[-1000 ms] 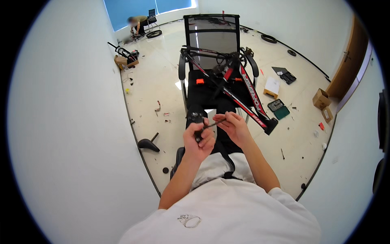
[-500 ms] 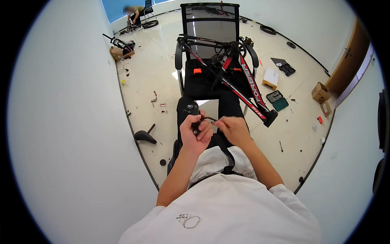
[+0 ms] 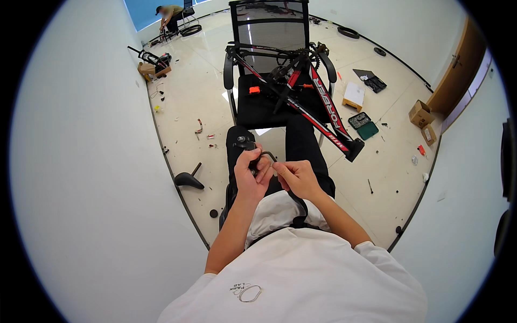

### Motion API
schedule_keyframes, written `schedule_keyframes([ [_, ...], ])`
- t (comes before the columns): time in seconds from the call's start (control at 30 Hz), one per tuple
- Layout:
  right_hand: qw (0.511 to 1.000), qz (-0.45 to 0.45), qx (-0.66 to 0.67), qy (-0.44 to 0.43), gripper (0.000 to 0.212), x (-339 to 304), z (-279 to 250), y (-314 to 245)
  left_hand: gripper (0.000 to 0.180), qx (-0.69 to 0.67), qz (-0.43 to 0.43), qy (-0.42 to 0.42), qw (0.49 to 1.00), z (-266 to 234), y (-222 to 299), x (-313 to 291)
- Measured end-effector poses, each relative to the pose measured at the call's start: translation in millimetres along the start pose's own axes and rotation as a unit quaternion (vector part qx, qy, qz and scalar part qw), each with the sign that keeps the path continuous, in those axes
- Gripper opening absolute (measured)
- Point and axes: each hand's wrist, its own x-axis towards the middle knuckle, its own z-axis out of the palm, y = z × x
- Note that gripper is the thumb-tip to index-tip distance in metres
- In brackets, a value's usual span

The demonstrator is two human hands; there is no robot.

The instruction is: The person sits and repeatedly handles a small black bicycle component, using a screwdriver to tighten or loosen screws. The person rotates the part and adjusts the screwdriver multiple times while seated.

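Note:
My left hand (image 3: pixel 252 180) is closed around a small black metal bicycle part (image 3: pixel 243 141) with a silver bolt at its upper end; fingers hide most of it, so its exact kind is unclear. Over my lap, my right hand (image 3: pixel 298 178) pinches the end of a bent dark hex key (image 3: pixel 268 154). The other end of that key reaches the part beside my left fingers; whether it sits in a bolt is hidden. Beyond my knees, a black and red bicycle frame (image 3: pixel 327 100) lies across a black office chair (image 3: pixel 243 114).
On the floor to the left are a bicycle saddle (image 3: pixel 189 180) and small parts. To the right lie a green tool case (image 3: pixel 368 129), a white-topped box (image 3: pixel 354 96) and cardboard boxes (image 3: pixel 420 114). A person (image 3: pixel 171 16) bends over parts at the far left.
My right hand has turned and come closer to my left hand, and the hex key now slants more downward. The whole view has shifted slightly.

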Motion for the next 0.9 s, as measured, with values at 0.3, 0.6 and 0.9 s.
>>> schedule_keyframes([
  [0.3,0.999,0.014,-0.017,-0.032,0.046,1.0,-11.2,-15.5,0.015,0.022,0.04,0.012,0.999,14.0,-3.4,-6.5],
  [0.6,0.998,0.033,0.01,-0.053,0.02,0.0,-32.5,-24.2,0.021,-0.046,-0.07,-0.026,0.996,13.0,15.0,-3.9],
  [0.9,0.998,-0.026,-0.049,0.018,0.018,3.6,-40.3,-12.6,0.024,-0.005,-0.145,0.161,0.976,4.6,12.6,8.7],
])
